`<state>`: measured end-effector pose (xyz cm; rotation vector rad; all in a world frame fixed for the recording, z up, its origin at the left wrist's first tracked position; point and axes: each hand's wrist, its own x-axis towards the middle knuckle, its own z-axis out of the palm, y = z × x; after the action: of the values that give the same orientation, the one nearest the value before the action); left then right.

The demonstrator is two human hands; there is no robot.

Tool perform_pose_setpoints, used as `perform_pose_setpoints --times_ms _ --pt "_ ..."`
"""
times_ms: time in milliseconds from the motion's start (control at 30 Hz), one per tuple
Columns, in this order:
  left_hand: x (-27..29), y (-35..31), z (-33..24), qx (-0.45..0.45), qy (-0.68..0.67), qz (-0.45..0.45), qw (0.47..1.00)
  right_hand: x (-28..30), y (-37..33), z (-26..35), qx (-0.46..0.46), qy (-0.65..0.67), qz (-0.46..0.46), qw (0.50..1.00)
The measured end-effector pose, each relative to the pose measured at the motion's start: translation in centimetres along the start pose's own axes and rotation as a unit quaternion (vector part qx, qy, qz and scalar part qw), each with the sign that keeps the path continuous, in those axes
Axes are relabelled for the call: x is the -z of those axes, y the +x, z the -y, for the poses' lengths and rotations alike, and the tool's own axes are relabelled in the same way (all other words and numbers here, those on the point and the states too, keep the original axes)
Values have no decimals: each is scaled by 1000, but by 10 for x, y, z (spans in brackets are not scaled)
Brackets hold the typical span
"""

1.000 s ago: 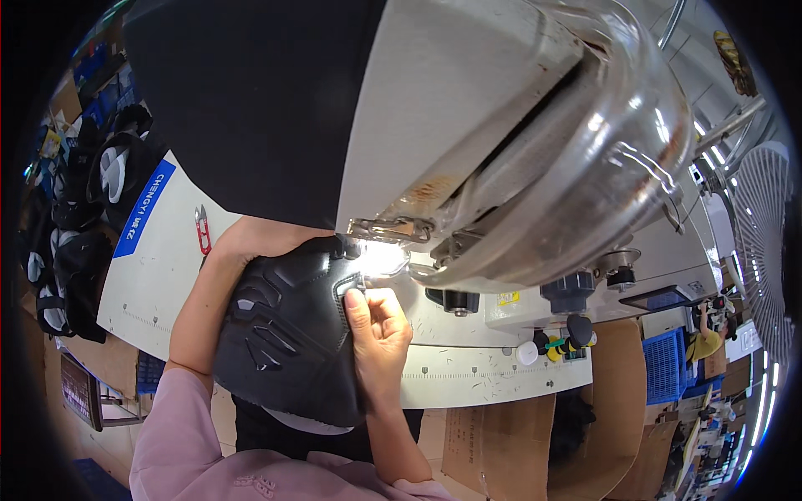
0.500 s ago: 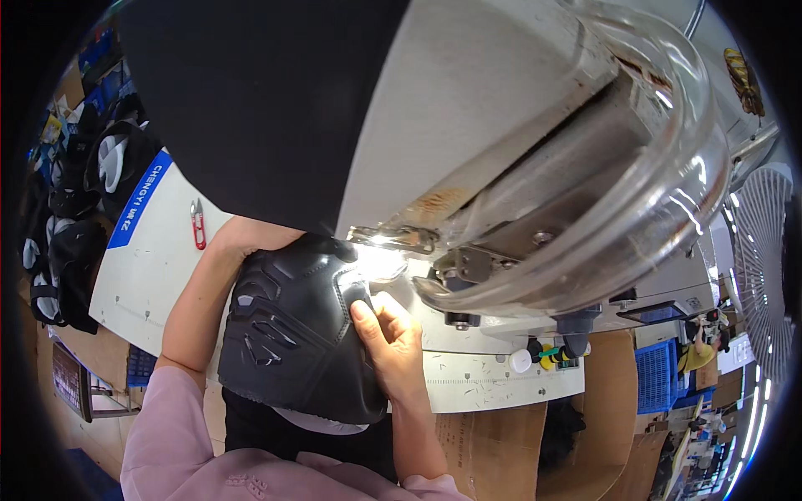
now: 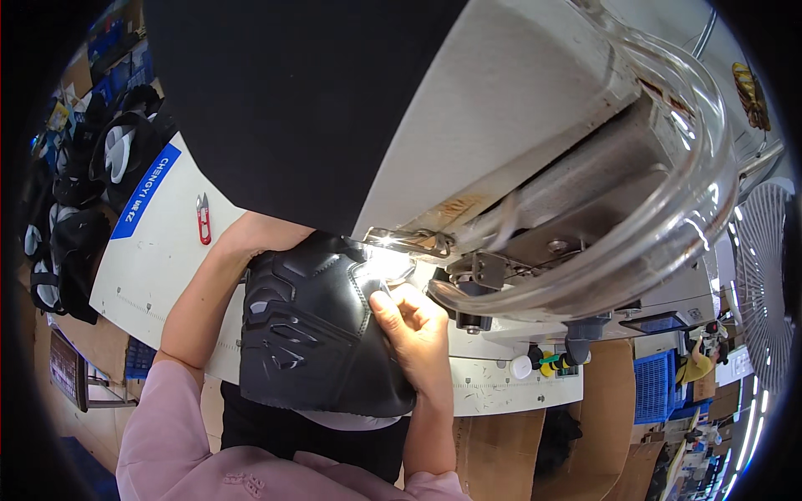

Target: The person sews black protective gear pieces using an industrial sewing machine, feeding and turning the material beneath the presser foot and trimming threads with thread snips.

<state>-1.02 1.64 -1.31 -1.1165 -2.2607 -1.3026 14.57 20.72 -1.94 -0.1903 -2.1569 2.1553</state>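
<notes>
Your pink sleeves [image 3: 180,434] come up from the lower edge, and both forearms reach forward over the near rim of the white work table [image 3: 159,250]. Your right hand [image 3: 415,330] is closest to you: its fingers are curled, with the thumb and fingertips pinching the right edge of the black shoe upper [image 3: 313,330], so it is closed on that piece. The wrist is bent slightly inward and the knuckles face up toward the camera. Your left hand [image 3: 251,238] lies farther out, at the top left corner of the shoe upper. Only the back of the hand and the wrist show; the fingers are tucked under or behind the black material, so you cannot tell how far they are open, only that the hand touches the piece. The shoe upper itself lies between your two hands, partly on the table and partly hanging over its near edge, its far corner pushed under the lit needle area of the sewing machine [image 3: 535,209]. Beyond your left hand small red thread snips [image 3: 203,219] lie on the table, well apart from the piece. Farther left, a heap of black shoe parts [image 3: 75,200] sits at the table's end
</notes>
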Motion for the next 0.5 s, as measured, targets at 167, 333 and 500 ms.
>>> perform_pose_setpoints --times_ms 167,333,500 --pt "1 0 -1 -33 -5 -14 999 12 6 1 -23 -36 2 999" --pt "4 0 -5 9 -27 16 999 17 10 -3 -20 -31 22 999" --pt "8 -3 -27 23 -27 8 999 26 15 3 -20 -33 34 999"
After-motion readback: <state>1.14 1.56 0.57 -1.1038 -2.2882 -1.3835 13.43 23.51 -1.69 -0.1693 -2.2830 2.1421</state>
